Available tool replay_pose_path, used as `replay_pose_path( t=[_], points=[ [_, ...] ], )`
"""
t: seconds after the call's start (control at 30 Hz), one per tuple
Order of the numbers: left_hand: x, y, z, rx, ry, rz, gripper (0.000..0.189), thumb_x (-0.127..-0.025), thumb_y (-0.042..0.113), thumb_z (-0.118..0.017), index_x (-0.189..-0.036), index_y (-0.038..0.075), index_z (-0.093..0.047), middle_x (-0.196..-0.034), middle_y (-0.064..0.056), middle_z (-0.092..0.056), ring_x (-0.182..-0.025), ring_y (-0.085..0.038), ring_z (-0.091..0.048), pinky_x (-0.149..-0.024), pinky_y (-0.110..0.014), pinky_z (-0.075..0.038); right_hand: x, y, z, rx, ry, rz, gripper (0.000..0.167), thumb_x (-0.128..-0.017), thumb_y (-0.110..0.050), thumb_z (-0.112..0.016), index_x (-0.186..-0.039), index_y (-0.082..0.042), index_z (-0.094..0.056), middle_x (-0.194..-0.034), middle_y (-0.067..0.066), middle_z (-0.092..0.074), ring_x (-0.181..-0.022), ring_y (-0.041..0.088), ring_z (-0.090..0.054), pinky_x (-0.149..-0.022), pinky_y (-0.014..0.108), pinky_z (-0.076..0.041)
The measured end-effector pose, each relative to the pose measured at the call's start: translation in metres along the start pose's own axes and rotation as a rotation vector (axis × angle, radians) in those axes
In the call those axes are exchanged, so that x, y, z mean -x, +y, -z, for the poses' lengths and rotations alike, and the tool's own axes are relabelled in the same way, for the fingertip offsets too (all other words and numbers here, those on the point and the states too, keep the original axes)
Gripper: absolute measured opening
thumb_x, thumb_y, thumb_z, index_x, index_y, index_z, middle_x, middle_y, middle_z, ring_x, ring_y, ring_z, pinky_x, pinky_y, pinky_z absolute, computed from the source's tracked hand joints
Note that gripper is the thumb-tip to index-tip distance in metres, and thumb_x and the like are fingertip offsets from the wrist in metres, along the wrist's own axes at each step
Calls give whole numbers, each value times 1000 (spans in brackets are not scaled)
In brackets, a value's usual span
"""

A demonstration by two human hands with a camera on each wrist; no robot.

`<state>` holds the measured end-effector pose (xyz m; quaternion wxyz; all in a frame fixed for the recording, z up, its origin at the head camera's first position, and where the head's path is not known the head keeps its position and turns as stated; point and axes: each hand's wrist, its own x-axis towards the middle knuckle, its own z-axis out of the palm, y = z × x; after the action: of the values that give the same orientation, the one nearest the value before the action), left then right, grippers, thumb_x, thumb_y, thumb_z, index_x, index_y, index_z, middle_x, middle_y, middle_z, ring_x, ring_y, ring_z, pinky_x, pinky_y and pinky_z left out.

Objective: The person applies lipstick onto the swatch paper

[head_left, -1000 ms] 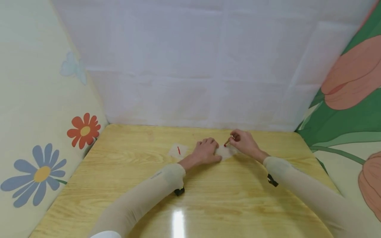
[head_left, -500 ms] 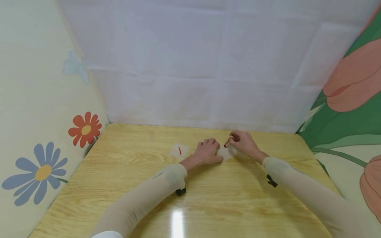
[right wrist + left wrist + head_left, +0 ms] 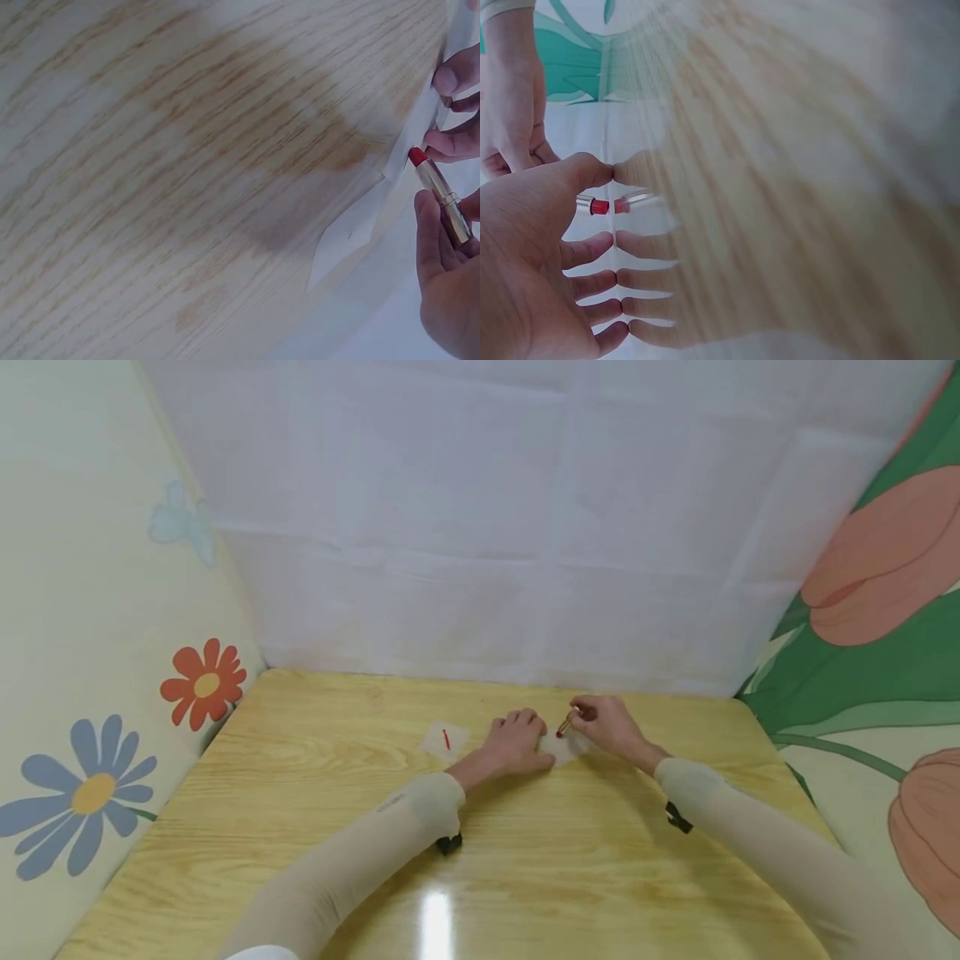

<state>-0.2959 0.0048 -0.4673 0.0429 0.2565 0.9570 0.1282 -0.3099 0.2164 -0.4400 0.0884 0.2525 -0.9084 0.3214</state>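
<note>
My right hand (image 3: pixel 611 727) pinches a gold lipstick (image 3: pixel 442 196) between thumb and fingers, its red tip pointing down at a small white sheet of paper (image 3: pixel 567 749). In the right wrist view the tip is right at the paper's surface. Beside it, my left hand (image 3: pixel 515 747) rests on the sheet's left part with spread fingers, fingertips down, covering some of it. The left wrist view has the red tip between that hand's thumb and index finger. Left of this hand lies a second white sheet (image 3: pixel 433 742) with a single red stroke (image 3: pixel 446 739).
Both sheets lie on a glossy wood-grain table (image 3: pixel 360 827) that mirrors the fingers in the left wrist view. A white cloth-like backdrop (image 3: pixel 420 527) rises at its far edge. Painted flower panels stand left (image 3: pixel 75 610) and right (image 3: pixel 862 693). Each wrist wears a black strap.
My right hand has drawn the lipstick tip a short way toward me over the right sheet. The left hand holds its place on the paper. The view has shifted slightly.
</note>
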Motion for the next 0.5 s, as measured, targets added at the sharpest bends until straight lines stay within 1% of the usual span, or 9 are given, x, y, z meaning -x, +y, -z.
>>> replay_pose_path(
  t=[0.2, 0.33, 0.5],
  points=[
    [2, 0, 2, 3, 7, -8, 52, -95, 52, -62, -131, 15, -58, -147, -9, -43, -136, -34, -38, -104, -54, -34, 4, -1, 1, 5, -8, 21, 20, -93, -4, -67, -109, 8, -72, -90, 13, -74, -78, 22, -72, -70, 37, -58],
    [4, 2, 4, 4, 13, -10, 51, -95, 51, -63, -131, 15, -59, -147, -9, -43, -136, -33, -39, -105, -54, -34, 8, -3, 1, -13, -21, 34, 17, -93, -3, -67, -106, 7, -73, -89, 10, -74, -77, 19, -71, -68, 35, -58],
    [4, 1, 4, -3, 19, -13, 50, -94, 51, -64, -129, 15, -59, -146, -10, -44, -135, -34, -40, -104, -54, -35, 12, -5, 1, -34, -30, 53, 14, -93, -2, -67, -103, 6, -73, -88, 8, -74, -76, 16, -70, -67, 32, -58]
  ],
)
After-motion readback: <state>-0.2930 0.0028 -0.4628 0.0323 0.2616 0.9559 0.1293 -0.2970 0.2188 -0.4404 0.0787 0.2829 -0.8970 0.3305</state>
